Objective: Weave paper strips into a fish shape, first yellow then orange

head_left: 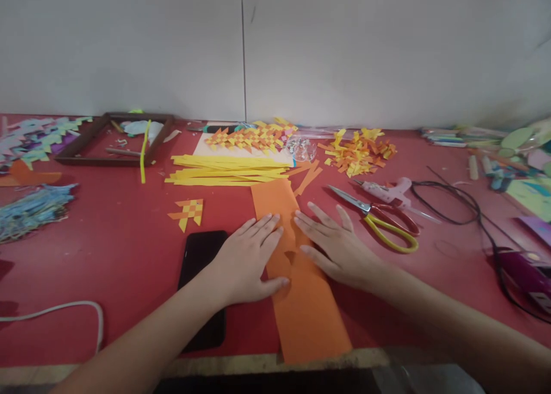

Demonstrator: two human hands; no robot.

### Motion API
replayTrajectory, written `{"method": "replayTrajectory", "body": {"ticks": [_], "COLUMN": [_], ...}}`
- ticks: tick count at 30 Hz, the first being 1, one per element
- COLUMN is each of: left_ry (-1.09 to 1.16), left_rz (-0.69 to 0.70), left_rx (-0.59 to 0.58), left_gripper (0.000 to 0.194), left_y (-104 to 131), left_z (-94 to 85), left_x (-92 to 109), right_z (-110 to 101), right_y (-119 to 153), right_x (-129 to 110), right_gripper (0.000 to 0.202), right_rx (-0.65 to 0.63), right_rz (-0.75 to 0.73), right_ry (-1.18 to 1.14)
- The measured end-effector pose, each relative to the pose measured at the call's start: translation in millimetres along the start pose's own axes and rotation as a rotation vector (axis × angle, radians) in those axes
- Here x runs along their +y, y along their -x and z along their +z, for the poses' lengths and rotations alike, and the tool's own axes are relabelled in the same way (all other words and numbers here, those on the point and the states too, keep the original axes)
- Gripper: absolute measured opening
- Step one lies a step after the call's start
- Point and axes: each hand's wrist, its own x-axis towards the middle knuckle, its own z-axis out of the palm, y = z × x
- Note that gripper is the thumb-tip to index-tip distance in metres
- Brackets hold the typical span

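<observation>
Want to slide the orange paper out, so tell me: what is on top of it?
Fingers of the left hand and right hand rest on the orange paper, one from each side. The patches beneath those fingers are covered and cannot be seen.

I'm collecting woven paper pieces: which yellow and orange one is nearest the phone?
The woven piece just past the phone, alone on the red table; the others lie together on the pale sheet.

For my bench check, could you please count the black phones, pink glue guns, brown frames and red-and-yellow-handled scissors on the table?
Black phone: 1
Pink glue gun: 1
Brown frame: 1
Scissors: 1
Total: 4
</observation>
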Motion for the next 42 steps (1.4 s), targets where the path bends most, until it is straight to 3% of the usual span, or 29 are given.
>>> {"method": "replayTrajectory", "body": {"ticks": [10,25,32,42], "left_ry": [-0.012,-0.033,-0.026,-0.025], "left_rz": [-0.009,-0.053,-0.059,-0.068], "left_rx": [-0.001,-0.001,-0.024,-0.07], "left_gripper": [0.08,0.088,0.09,0.099], "left_y": [0,-1,-1,-3], "left_z": [-1.9,-1.5,-2.6,-4.5], "left_x": [1,3,4,4], "right_z": [0,-5,-4,-7], "right_y": [-50,-86,-76,-30], "right_x": [21,34,37,42], "right_gripper": [0.051,0.051,0.052,0.034], "right_rx": [0.051,0.129,0.155,0.171], "right_rz": [0.007,-0.03,-0.021,-0.05], "right_ry": [-0.005,0.162,0.245,0.201]}}
